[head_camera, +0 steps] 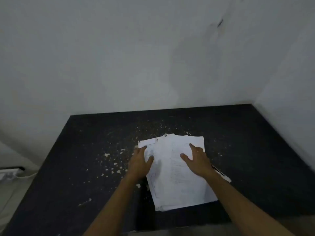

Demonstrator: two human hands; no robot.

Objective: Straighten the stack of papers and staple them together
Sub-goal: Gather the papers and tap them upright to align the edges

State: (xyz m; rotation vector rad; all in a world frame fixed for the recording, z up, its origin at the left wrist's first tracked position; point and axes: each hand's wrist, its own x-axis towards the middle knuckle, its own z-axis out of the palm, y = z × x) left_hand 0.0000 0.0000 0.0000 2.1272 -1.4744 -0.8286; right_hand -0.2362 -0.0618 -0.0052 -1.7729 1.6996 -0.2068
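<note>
A loose stack of white printed papers [177, 181] lies fanned out on a dark table [88, 150], its top corners out of line. My left hand [139, 165] rests on the stack's left edge with fingers spread and thumb on the sheet. My right hand [197, 159] lies flat on the right side of the stack, fingers straight. A thin white and black object [221, 174], partly hidden under my right wrist, pokes out from the stack's right side; I cannot tell what it is. No stapler is in view.
Pale flecks and crumbs [112, 167] are scattered over the table left of the papers. A white wall [136, 57] stands behind and to the right. At the far left edge, a white object with a cable [12, 174] sits below table height.
</note>
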